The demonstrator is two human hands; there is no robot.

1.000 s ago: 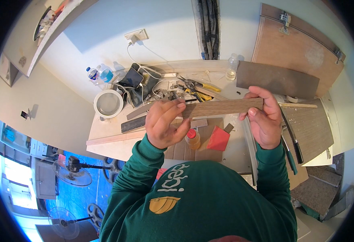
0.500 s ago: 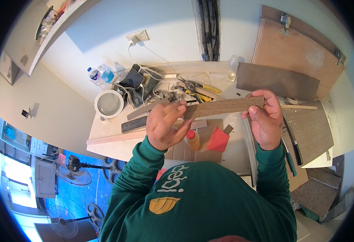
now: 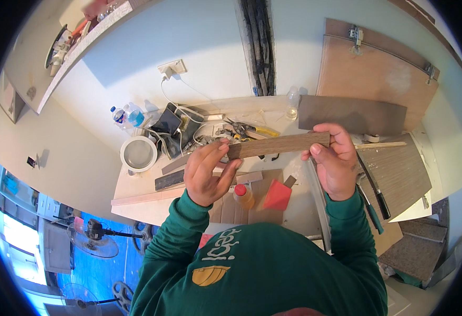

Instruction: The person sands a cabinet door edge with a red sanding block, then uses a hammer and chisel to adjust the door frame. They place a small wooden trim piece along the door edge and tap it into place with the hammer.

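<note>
A brown wood-grain strip point(image 3: 278, 146) is held lengthwise above the workbench between both hands. My left hand point(image 3: 208, 171) pinches its left end between fingers and thumb. The right end sits between the thumb and fingers of my right hand point(image 3: 333, 160). Below the strip stand a bottle with a red cap point(image 3: 243, 197) and amber contents, and a red flat piece point(image 3: 277, 195) with a dark tab. Yellow-handled pliers point(image 3: 254, 130) lie behind it among small scraps. A dark short strip point(image 3: 170, 180) rests left of my left hand.
A hammer-like tool point(image 3: 369, 205) and a black-handled tool point(image 3: 374, 184) lie on a wood-grain panel point(image 3: 399, 168) at right. At left are a round white fixture point(image 3: 139, 154), a phone point(image 3: 166, 122) with cables and plastic bottles point(image 3: 134, 115). A hinged board point(image 3: 376, 73) leans on the wall.
The view has shifted slightly, so the bench appears lower and further left. Both hands still hold the strip, which is now a little more level.
</note>
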